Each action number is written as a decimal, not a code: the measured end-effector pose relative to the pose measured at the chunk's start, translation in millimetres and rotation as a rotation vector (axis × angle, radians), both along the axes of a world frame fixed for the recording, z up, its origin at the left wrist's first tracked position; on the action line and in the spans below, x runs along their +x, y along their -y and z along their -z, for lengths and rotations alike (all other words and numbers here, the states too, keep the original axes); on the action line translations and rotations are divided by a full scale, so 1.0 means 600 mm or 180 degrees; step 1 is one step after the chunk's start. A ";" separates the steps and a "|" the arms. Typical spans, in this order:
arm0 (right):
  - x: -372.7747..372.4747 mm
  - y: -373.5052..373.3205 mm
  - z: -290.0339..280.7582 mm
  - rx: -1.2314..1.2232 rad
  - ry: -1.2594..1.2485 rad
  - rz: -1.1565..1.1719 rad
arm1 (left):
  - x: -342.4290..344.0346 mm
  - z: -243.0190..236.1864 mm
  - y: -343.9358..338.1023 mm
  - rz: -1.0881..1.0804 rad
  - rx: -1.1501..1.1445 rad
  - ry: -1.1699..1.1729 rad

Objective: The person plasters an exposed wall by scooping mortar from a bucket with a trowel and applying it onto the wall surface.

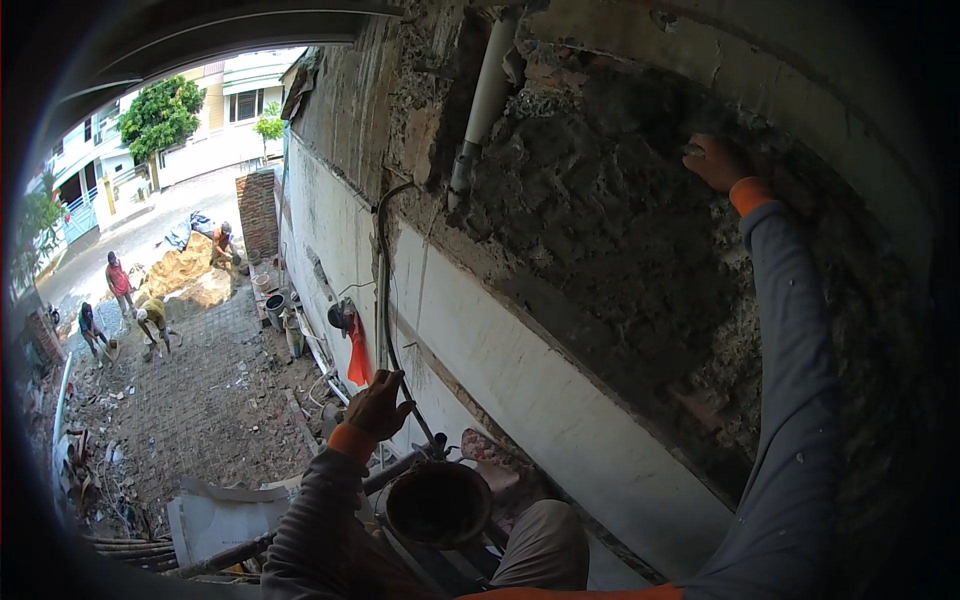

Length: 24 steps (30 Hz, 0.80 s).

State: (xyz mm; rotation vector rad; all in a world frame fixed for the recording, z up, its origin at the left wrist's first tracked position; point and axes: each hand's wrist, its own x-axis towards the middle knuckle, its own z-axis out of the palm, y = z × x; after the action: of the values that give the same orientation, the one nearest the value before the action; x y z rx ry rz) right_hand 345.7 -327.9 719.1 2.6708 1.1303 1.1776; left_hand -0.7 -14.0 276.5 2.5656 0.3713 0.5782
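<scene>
My right hand (718,165) is raised against the upper part of the wall, at the edge of a rough patch of wet grey mortar (610,200). Its fingers are curled, and whatever they hold is lost in the dark. Lower and to the left, my left hand (376,408) is in the air with thumb and fingers apart. A black cable (384,270) runs down the wall past its fingertips; I cannot tell if they touch. Below that hand stands a dark round bucket (438,503), its contents too dark to make out.
A grey pipe (487,95) comes down beside the mortar. A red cloth (358,350) hangs on the white wall (560,400). Poles (230,555) and a pale sheet (225,525) lie at lower left. Several people work on the ground below, near a sand pile (180,268).
</scene>
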 end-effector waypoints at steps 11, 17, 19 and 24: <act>0.004 0.029 -0.059 -0.0009 0.0224 0.0468 | 0.005 -0.014 0.013 0.0030 -0.0079 0.0017; -0.025 0.088 -0.102 -0.0011 0.0258 0.0996 | 0.012 -0.025 0.023 0.0034 -0.0095 -0.0078; -0.014 0.114 -0.110 0.0126 0.0716 0.0840 | 0.017 -0.024 0.025 0.0058 -0.0089 -0.0061; -0.108 0.055 -0.086 0.0106 0.1136 0.1316 | 0.009 -0.017 0.026 0.0042 -0.0127 -0.0076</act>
State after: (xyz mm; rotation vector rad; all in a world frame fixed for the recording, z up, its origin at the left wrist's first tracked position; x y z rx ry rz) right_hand 281.1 -360.9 770.9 2.4062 0.4824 1.5013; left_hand 4.7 -29.7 286.7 2.5369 0.3701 0.5307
